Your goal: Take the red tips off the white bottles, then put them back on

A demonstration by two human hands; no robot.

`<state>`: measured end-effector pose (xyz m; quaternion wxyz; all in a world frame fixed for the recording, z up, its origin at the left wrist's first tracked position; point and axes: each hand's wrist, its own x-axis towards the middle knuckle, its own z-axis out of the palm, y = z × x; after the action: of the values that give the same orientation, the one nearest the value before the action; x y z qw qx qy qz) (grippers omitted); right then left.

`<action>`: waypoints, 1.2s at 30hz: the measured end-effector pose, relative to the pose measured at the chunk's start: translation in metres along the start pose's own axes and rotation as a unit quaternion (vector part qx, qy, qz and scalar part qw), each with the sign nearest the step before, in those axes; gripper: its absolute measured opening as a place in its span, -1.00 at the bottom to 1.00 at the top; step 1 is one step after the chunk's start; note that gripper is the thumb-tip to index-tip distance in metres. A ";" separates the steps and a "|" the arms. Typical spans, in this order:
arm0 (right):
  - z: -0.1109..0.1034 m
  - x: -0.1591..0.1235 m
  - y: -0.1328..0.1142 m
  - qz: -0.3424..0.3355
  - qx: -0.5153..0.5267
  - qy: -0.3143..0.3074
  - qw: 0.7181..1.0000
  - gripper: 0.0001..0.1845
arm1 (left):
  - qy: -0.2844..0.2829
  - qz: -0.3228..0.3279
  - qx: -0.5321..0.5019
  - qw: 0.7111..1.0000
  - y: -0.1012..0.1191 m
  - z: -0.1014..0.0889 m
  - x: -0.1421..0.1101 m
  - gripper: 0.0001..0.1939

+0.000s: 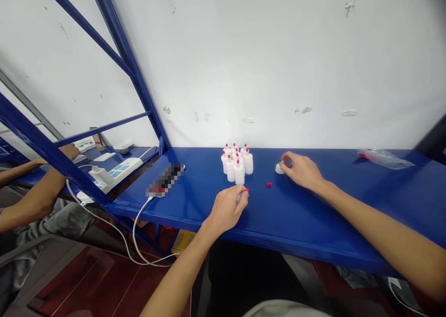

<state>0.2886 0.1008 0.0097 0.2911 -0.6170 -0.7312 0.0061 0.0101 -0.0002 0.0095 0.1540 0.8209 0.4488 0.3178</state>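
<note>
On the blue table, several white squeeze bottles (239, 173) with red-tipped nozzles stand upright in a tight cluster. Just in front of them, my left hand (226, 208) is closed on a small whitish piece with a red tip (247, 190); the fingers hide most of it. To the right of the bottles, my right hand (302, 169) pinches a small white nozzle cap (279, 168) at the tabletop. Small red tip caps (269, 185) lie on the table between my two hands.
A clear plastic bag (385, 159) with something red inside lies at the right. A blurred-out device (167, 180) with a white cable sits at the left. Beyond the blue frame (139, 87) are a power strip (116, 175) and another person's arms (45, 191).
</note>
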 end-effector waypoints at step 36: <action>-0.011 -0.041 -0.064 -0.231 0.158 -0.139 0.950 -0.71 | -0.051 0.078 0.062 0.994 0.001 -0.001 -0.003 -0.72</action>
<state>0.2391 0.0449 0.0254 0.2735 -0.3708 -0.8764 0.1399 0.0091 -0.0033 0.0099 0.1001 0.8765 0.3938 0.2581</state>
